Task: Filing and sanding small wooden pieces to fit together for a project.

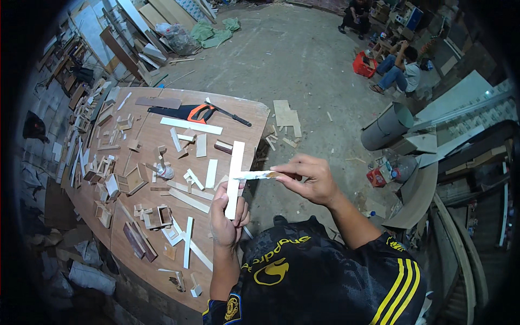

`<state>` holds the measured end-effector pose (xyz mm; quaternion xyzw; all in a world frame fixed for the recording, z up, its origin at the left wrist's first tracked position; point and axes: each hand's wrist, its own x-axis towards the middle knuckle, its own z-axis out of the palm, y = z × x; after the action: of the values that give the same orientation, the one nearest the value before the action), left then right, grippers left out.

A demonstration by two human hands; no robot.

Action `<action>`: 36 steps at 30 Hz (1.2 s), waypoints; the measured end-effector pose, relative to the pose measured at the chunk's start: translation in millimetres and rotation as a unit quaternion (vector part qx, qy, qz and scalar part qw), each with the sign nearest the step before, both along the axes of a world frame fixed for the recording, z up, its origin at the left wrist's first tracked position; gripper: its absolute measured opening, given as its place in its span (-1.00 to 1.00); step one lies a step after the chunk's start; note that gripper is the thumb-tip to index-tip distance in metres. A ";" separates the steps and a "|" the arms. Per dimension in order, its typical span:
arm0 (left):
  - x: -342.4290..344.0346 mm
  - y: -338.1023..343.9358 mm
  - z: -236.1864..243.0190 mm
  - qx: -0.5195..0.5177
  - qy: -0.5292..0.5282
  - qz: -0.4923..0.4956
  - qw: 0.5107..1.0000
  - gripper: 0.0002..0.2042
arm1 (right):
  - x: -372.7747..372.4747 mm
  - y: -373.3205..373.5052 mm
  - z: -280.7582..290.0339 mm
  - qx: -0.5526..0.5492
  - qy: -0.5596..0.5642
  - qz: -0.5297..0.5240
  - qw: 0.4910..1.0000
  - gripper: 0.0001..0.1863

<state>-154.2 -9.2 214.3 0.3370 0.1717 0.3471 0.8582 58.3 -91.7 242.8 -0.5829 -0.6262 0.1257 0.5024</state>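
My left hand [226, 219] is closed around the lower part of a pale, flat wooden strip [236, 162], which stands nearly upright above the table's right edge. Between the thumb and fingers of my right hand [311, 179] is a thin flat stick [257, 175], brownish near the fingers and coated white along its length. The stick lies level, its left end meeting the strip about halfway up; whether it presses on the face or passes just in front, I cannot tell. Below and left of the strip, more pale wood strips [188, 200] are scattered.
The wooden table [252, 116] carries a handsaw [179, 112] with an orange-black handle, a hammer-like tool [233, 115], and several small wooden boxes [157, 216]. Wood scraps [287, 116] litter the floor. A grey bin [387, 127] stands at right; two people sit farther back.
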 end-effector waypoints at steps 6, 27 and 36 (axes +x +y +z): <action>24.6 0.0 -1.3 -0.030 0.001 0.032 0.999 -0.67 | 37.6 12.7 -5.8 -0.005 -0.029 0.103 0.994 -0.75; 27.9 97.6 6.0 -0.034 -0.003 0.059 0.998 -0.66 | 39.4 121.1 11.4 0.028 -0.078 0.112 0.990 -0.73; 19.7 144.6 -8.4 -0.024 -0.008 0.045 0.999 -0.63 | 30.2 171.6 10.0 0.008 -0.064 0.072 0.995 -0.73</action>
<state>-134.5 135.3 205.9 0.3055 0.1883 0.3840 0.8508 88.5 79.9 252.8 -0.5394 -0.6983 0.1187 0.4554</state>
